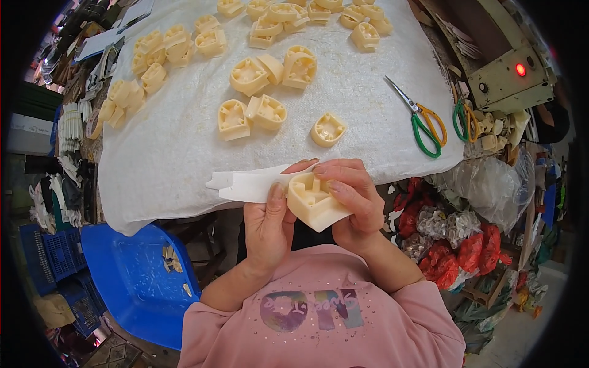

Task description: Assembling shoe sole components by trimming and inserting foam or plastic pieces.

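Observation:
Just off the table's near edge, my right hand [353, 199] grips a cream plastic shoe heel [310, 208], its hollow side with small posts facing up. Two fingers lie over its rim. My left hand [270, 224] is closed on a white strip [248, 186], thumb on top, against the heel's left side. The strip's two-pronged loose end points left over the table; its other end runs behind the heel, where I cannot follow it. Closest to my hands on the table lies a single cream heel [329, 129].
Several more heels [248, 75] lie in groups on the white woven sheet [178, 147]. Scissors with green and orange handles [423, 119] rest at the right, near a metal box [509, 80] with a red light. A blue plastic chair [138, 282] stands lower left; bagged scraps [457, 245] sit lower right.

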Demonstrator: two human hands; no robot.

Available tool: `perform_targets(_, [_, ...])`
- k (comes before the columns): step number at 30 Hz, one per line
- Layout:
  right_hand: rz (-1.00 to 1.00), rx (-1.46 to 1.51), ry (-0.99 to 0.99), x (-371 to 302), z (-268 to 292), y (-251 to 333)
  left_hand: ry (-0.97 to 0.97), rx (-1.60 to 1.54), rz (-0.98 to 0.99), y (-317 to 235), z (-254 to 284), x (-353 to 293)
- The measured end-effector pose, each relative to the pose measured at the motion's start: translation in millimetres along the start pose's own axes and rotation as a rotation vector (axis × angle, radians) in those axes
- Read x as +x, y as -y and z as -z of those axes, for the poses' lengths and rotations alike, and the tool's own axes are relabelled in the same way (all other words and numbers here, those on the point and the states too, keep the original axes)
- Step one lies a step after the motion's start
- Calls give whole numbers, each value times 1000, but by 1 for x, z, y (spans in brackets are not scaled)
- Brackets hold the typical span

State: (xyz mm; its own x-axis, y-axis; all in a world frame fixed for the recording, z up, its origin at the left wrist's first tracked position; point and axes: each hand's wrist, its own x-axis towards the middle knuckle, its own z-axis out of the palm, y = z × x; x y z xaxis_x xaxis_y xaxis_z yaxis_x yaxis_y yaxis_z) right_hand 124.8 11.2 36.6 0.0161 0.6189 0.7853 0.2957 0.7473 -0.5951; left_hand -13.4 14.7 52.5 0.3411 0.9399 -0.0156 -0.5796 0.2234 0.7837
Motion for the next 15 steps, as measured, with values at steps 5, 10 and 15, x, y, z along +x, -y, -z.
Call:
perform_targets(5, [5, -61, 15, 1, 1, -3, -36, 91, -32, 2, 0, -1])
perform_targets(10, [19, -168, 100, -2, 2, -4, -74, 141, -15, 1, 3, -8])
perform_targets(15, [38, -282, 135, -3, 9, -6, -29, 293, -1, 5, 11, -8])
